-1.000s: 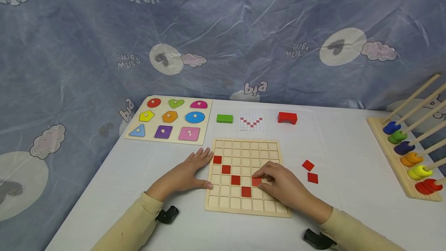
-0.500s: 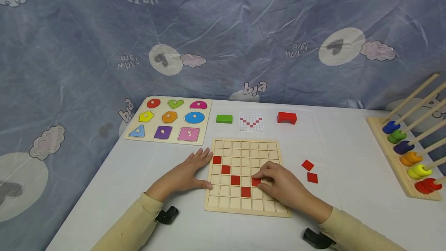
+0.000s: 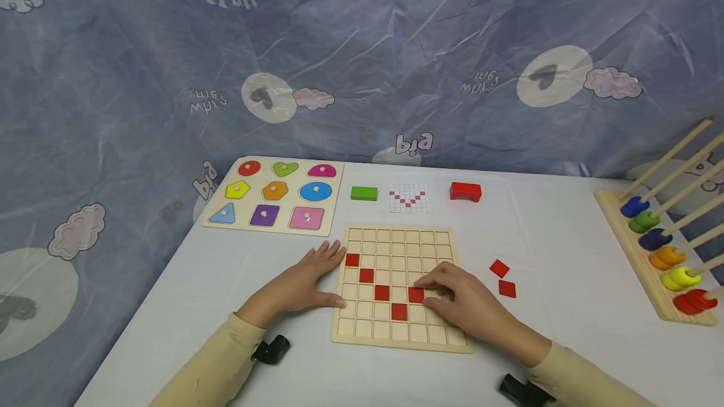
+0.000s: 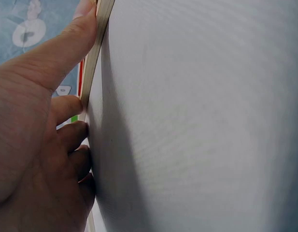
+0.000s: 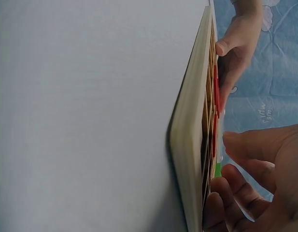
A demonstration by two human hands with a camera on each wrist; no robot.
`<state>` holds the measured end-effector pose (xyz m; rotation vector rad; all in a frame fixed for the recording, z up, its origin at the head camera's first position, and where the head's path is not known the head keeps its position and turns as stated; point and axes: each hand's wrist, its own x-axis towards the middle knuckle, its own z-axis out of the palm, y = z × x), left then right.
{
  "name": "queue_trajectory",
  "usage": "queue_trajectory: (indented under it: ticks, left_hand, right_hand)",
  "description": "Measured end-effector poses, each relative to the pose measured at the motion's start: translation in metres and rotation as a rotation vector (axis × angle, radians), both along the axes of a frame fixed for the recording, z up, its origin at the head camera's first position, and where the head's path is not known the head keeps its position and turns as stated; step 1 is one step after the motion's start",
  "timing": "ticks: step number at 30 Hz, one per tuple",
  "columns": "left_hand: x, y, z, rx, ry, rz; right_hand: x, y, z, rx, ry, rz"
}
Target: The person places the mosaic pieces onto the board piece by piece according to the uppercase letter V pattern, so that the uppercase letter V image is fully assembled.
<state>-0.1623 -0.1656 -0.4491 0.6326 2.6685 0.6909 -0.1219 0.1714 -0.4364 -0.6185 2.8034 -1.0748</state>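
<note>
A wooden grid board [image 3: 373, 330] lies on the white table with a row of red square tiles [image 3: 382, 293] running diagonally down its cells. One more red tile [image 3: 415, 294] sits in a cell to the right of the lowest one. Over that tile is my right hand [image 3: 465, 299], thumb and fingertips parted at its edges; the right wrist view shows the fingers [image 5: 250, 142] spread with nothing between them. My left hand [image 3: 302, 278] rests along the board's left edge, thumb on the rim, fingers extended. In the left wrist view its thumb [image 4: 66, 46] lies against the board's side.
Two loose red tiles [image 3: 503, 278] lie right of the board. Behind it are a green block [image 3: 364, 193], a printed pattern card [image 3: 408, 198] and a red arch block [image 3: 466, 191]. A shape puzzle [image 3: 334, 222] stands back left, a bead-and-peg frame [image 3: 628, 237] far right.
The right hand's thumb and fingers have parted from the red tile and shifted slightly right, leaving the tile in its cell. The left hand has stayed in place.
</note>
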Motion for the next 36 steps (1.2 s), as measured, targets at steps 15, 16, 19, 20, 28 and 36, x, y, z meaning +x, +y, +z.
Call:
queue_trajectory:
  ticks: [15, 16, 19, 20, 28, 36]
  left_hand:
    - [0.001, -0.001, 0.001, -0.012, 0.000, -0.003]
    - [0.001, -0.001, 0.001, -0.015, -0.001, -0.003]
    - [0.000, 0.000, 0.001, -0.011, -0.001, -0.002]
    - [0.000, 0.000, 0.001, -0.014, -0.001, -0.003]
    - [-0.001, 0.000, -0.001, -0.019, 0.000, -0.004]
    - [-0.002, -0.001, -0.001, -0.020, 0.004, -0.007]
  right_hand:
    - [0.009, 0.032, 0.002, -0.019, 0.074, -0.013]
    - [0.009, 0.035, 0.001, -0.022, 0.086, -0.012]
    - [0.010, 0.045, 0.000, -0.034, 0.119, -0.010]
    - [0.010, 0.048, 0.000, -0.034, 0.130, -0.013]
    - [0.011, 0.078, -0.003, -0.001, 0.212, -0.080]
    - [0.008, 0.105, -0.005, 0.071, 0.203, -0.145]
